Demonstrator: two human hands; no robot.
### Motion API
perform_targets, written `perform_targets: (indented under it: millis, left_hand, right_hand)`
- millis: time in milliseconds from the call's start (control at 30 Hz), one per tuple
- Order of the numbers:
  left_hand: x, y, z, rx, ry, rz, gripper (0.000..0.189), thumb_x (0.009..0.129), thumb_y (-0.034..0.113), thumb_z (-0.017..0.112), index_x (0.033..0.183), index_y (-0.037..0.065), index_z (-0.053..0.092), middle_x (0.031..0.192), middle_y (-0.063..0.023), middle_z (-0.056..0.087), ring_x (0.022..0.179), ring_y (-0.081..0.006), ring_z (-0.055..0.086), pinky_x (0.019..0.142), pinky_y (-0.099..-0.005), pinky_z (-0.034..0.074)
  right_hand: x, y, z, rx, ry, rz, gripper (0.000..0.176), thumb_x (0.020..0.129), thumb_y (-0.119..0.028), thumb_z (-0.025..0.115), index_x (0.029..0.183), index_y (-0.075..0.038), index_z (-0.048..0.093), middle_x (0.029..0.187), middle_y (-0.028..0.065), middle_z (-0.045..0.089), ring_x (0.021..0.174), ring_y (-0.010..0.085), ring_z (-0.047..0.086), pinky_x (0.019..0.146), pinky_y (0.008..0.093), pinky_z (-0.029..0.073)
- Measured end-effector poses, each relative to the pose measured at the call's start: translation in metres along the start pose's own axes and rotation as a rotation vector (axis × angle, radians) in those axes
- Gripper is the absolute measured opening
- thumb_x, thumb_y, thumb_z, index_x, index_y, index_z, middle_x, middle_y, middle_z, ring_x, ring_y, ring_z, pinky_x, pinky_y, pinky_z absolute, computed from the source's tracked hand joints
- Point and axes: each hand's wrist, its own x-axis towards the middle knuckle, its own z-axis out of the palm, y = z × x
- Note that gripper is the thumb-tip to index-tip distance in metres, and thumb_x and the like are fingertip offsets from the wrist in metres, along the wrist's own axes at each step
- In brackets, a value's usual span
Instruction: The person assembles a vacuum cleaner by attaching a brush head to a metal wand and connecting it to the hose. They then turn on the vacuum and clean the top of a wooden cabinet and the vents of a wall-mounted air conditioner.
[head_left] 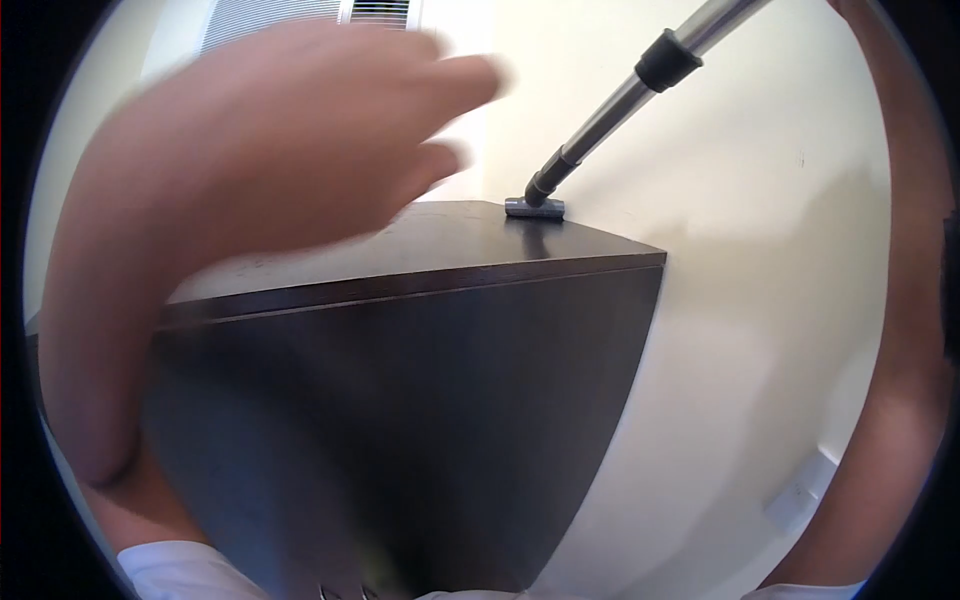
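My left hand (350, 140), smeared by motion, is raised in front of the dark cabinet's top. Its thumb and fingers look apart, with nothing visible between them. Beyond it, a vacuum cleaner wand (612, 112) slants down from the upper right, silver with black collars. The small dark vacuum head (535, 208) at its lower end rests flat on the far part of the cabinet top (440, 235), by the wall. My right forearm (905, 300) reaches up along the right edge; the hand lies beyond the frame, so its grip on anything is hidden.
The dark wooden cabinet (400, 420) stands close in front of me, its corner (663, 258) pointing right. A pale wall (760, 330) rises behind and beside it. A white wall plate (803, 490) sits low at right. Window blinds (270, 20) show at the upper left.
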Motion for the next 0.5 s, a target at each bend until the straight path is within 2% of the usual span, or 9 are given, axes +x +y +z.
perform_targets:
  millis: [33, 67, 133, 167, 200, 267, 367, 500]
  left_hand:
    - [-0.025, 0.004, -0.009, -0.028, -0.018, -0.04, 0.043, 0.096, 0.012, 0.064, 0.137, 0.005, 0.055, 0.117, -0.0198, 0.066, 0.105, -0.0392, 0.066, 0.089, -0.0458, 0.051]
    - [-0.03, 0.014, 0.003, -0.054, -0.007, -0.132, 0.048, 0.092, 0.01, 0.066, 0.139, 0.005, 0.054, 0.116, -0.0202, 0.064, 0.104, -0.0381, 0.064, 0.089, -0.045, 0.049]
    - [-0.066, 0.044, -0.001, 0.008, -0.034, -0.281, 0.056, 0.091, 0.009, 0.065, 0.145, 0.004, 0.05, 0.119, -0.0207, 0.061, 0.105, -0.0389, 0.061, 0.091, -0.0456, 0.047]
    - [-0.079, 0.055, 0.003, -0.043, -0.052, -0.362, 0.057, 0.095, 0.022, 0.064, 0.147, 0.003, 0.048, 0.124, -0.0209, 0.06, 0.111, -0.0392, 0.06, 0.095, -0.0473, 0.046]
    - [-0.132, 0.063, -0.066, 0.004, -0.04, -0.429, 0.059, 0.097, 0.031, 0.06, 0.148, 0.003, 0.048, 0.126, -0.0212, 0.059, 0.114, -0.0395, 0.058, 0.099, -0.0488, 0.045]
    - [-0.194, 0.068, -0.098, 0.086, -0.04, -0.555, 0.066, 0.101, 0.048, 0.053, 0.149, 0.003, 0.047, 0.131, -0.0217, 0.058, 0.121, -0.04, 0.056, 0.106, -0.0516, 0.041]
    - [-0.232, 0.06, -0.101, 0.288, -0.128, -0.398, 0.082, 0.101, 0.067, 0.036, 0.15, 0.003, 0.046, 0.137, -0.0223, 0.055, 0.129, -0.0398, 0.051, 0.113, -0.0559, 0.034]
    - [-0.236, 0.054, -0.082, 0.211, -0.073, -0.422, 0.085, 0.1, 0.071, 0.033, 0.147, 0.001, 0.047, 0.137, -0.023, 0.053, 0.131, -0.0415, 0.048, 0.115, -0.0584, 0.03]
  right_hand:
    - [-0.008, 0.009, 0.003, 0.062, -0.037, -0.033, 0.033, 0.11, -0.026, 0.045, 0.122, 0.004, 0.052, 0.09, 0.0087, 0.058, 0.076, 0.0168, 0.058, 0.077, 0.0334, 0.054]
    - [-0.011, 0.045, 0.019, 0.12, -0.081, -0.052, 0.031, 0.11, -0.026, 0.046, 0.119, 0.003, 0.053, 0.087, 0.0076, 0.058, 0.074, 0.0166, 0.058, 0.076, 0.0335, 0.054]
    - [-0.017, 0.072, 0.019, 0.164, -0.115, -0.051, 0.026, 0.107, -0.021, 0.05, 0.116, 0.003, 0.054, 0.081, 0.0066, 0.058, 0.07, 0.0169, 0.058, 0.074, 0.0342, 0.054]
    - [-0.02, 0.091, 0.025, 0.148, -0.102, -0.055, 0.028, 0.106, -0.021, 0.051, 0.118, 0.005, 0.052, 0.082, 0.007, 0.058, 0.071, 0.0171, 0.059, 0.073, 0.0339, 0.055]
    - [-0.002, 0.027, -0.009, 0.126, -0.086, -0.083, 0.03, 0.106, -0.02, 0.052, 0.121, 0.006, 0.05, 0.083, 0.0073, 0.059, 0.073, 0.0173, 0.061, 0.072, 0.0337, 0.055]
    - [-0.005, -0.007, -0.019, 0.129, -0.048, -0.067, 0.036, 0.104, -0.019, 0.053, 0.127, 0.008, 0.045, 0.087, 0.009, 0.06, 0.075, 0.0175, 0.064, 0.071, 0.0337, 0.056]
    - [-0.002, 0.003, -0.012, 0.168, -0.093, -0.031, 0.04, 0.102, -0.017, 0.053, 0.133, 0.007, 0.042, 0.092, 0.0108, 0.06, 0.075, 0.0173, 0.064, 0.071, 0.0339, 0.056]
    - [0.004, 0.047, 0.015, 0.163, -0.104, 0.055, 0.04, 0.101, -0.016, 0.053, 0.133, 0.006, 0.042, 0.092, 0.0106, 0.059, 0.076, 0.0178, 0.063, 0.071, 0.0345, 0.056]
